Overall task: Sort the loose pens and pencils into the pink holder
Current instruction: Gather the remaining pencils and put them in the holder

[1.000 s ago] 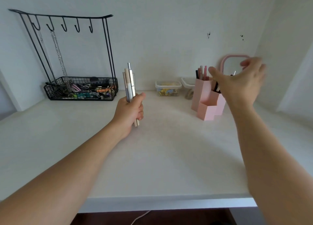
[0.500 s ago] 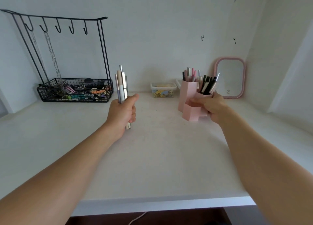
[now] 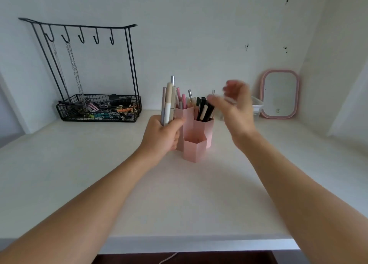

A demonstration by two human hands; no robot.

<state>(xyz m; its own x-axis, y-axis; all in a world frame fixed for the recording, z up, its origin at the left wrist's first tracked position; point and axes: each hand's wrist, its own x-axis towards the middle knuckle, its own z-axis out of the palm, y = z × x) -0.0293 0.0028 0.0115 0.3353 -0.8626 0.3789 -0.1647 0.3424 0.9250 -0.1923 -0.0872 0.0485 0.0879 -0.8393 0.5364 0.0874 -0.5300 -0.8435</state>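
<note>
Left hand: the left hand (image 3: pixel 161 135) gripped a bundle of pens (image 3: pixel 168 101), fingers curled round their lower ends.
Right hand: the right hand (image 3: pixel 236 106) was blurred, fingers spread, holding nothing, above and right of the pink holder (image 3: pixel 196 136).
Room: the white desk (image 3: pixel 179 194) lay bare toward its front edge.
Axis: the bundle stood upright, just left of the holder.
</note>
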